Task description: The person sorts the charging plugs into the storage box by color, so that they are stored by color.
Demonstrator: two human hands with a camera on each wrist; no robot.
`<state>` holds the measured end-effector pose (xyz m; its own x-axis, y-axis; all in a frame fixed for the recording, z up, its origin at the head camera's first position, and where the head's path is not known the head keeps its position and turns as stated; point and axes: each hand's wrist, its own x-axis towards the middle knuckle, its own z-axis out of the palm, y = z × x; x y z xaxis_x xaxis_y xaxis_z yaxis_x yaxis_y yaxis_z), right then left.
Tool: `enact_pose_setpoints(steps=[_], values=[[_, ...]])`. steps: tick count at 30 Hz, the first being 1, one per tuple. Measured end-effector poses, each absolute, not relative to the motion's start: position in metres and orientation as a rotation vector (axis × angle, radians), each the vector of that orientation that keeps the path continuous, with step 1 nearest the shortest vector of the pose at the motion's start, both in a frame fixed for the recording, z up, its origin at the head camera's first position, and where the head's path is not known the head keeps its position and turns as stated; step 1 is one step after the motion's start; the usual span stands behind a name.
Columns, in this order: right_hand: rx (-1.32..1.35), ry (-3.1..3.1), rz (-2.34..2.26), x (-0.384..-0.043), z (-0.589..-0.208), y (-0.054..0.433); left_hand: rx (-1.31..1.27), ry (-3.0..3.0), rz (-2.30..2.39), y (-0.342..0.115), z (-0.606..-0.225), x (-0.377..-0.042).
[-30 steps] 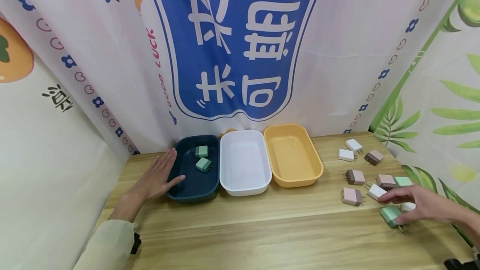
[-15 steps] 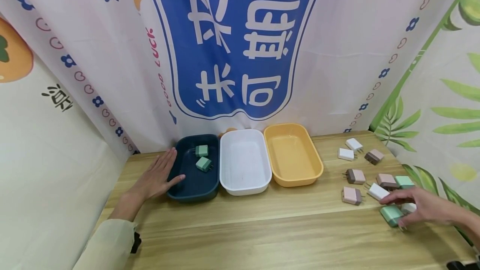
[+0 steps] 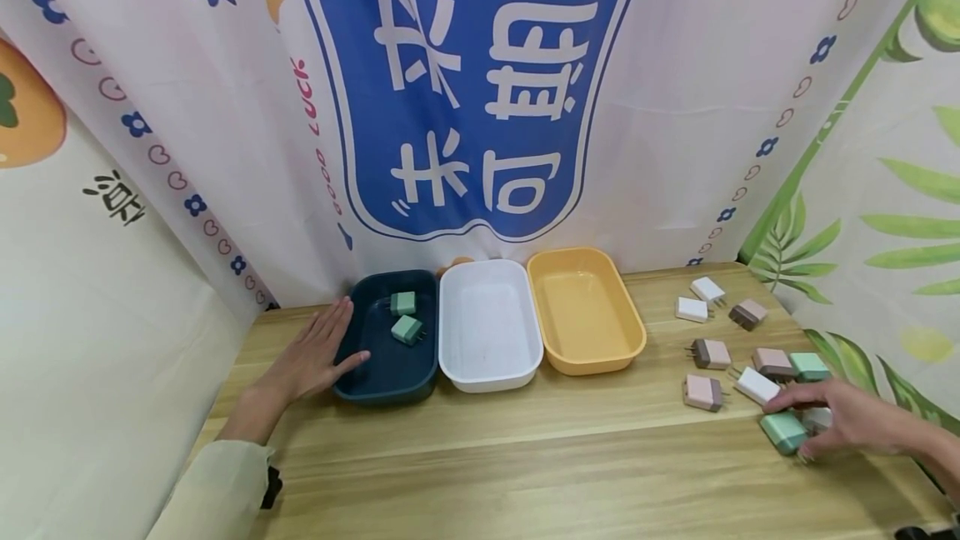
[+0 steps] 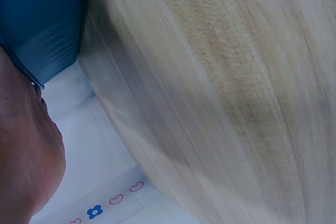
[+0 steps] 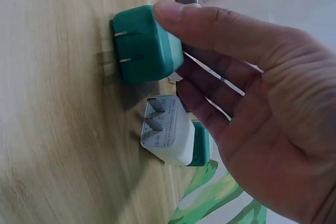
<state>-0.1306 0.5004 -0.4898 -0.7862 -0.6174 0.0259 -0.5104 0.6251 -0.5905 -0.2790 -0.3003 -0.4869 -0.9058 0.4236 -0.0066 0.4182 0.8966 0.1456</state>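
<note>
My left hand (image 3: 318, 352) rests on the left rim of a dark teal tray (image 3: 386, 396), fingers straight and thumb over the inside. Two green plug chargers (image 3: 407, 329) lie in that tray. At the right of the table, my right hand (image 3: 847, 415) pinches a green charger (image 3: 783, 432) between thumb and fingers. The right wrist view shows the thumb on the edge of this green charger (image 5: 139, 45), its two prongs facing the camera. Close beside it stands a white charger (image 5: 168, 129), partly under the hand in the head view.
A white tray (image 3: 491, 382) and a yellow tray (image 3: 596, 367) stand right of the teal one, against the curtain. Several pink-and-brown chargers (image 3: 703, 392), white chargers (image 3: 692, 309) and another green charger (image 3: 809, 366) lie around the right hand. The table's right edge runs close by.
The right hand has shifted very slightly at the green charger, its thumb now covering more of the prong end. The left hand and the trays have stayed put.
</note>
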Motion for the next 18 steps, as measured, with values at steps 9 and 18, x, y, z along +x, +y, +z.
enact_pose_setpoints(steps=[9, 18], values=[[-0.829, 2.68, -0.861, -0.1298, -0.4911, 0.5008, 0.673, 3.031, 0.229, -0.3007, -0.4875, -0.2783], [-0.793, 2.697, -0.821, -0.1301, -0.4923, 0.5001, 0.695, 3.045, 0.259, -0.3009, -0.4882, -0.2778]])
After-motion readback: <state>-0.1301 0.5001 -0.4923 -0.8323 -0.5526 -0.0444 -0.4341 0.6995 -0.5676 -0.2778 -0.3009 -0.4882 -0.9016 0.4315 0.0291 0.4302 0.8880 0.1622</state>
